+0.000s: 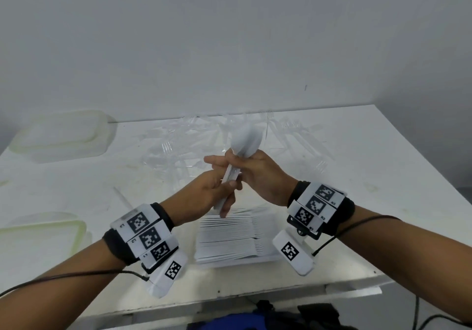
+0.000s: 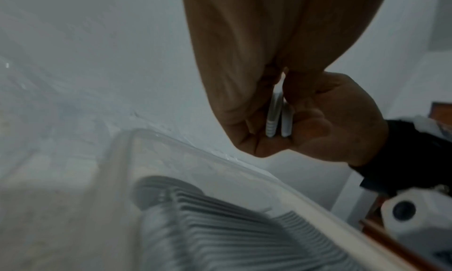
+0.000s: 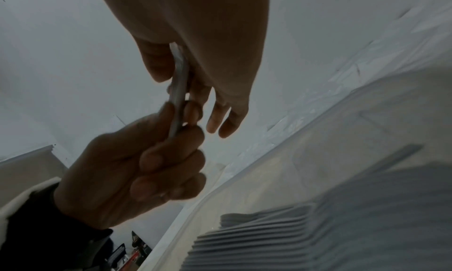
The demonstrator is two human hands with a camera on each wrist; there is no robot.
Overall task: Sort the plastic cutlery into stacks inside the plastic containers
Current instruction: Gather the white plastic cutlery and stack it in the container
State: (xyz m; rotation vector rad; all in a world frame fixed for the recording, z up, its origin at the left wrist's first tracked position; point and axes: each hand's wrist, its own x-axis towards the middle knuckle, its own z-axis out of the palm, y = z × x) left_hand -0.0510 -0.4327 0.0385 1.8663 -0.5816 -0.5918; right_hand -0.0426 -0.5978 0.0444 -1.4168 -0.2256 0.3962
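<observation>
While the stacked white spoons point(image 1: 231, 240) sit in rows in the clear container point(image 2: 220, 159) nearest the table's front edge, both hands are up just above it working a small bundle of white spoons point(image 1: 242, 148). The left hand point(image 1: 204, 197) has its fingers curled round the handle end, and the right hand point(image 1: 258, 174) is wrapped round the necks just under the bowls, with a couple of fingers sticking out loose. From the left wrist view the handle ends look like two little groups with a gap between them, so I'd guess they're being squared up into one nested stack.

So this is the spoon step, mid-alignment, nothing set down yet. Next move probably needs the bundle tipped flat and lowered beside the rows already in there, bowls facing the same way, without knocking those rows over.

Further back there's a big jumbled pile of clear cutlery point(image 1: 229, 140) on the table point(image 1: 383, 176), forks mostly as far as I can tell, so lots left. Two more containers point(image 1: 61, 135) sit off to the left, contents hard to tell
</observation>
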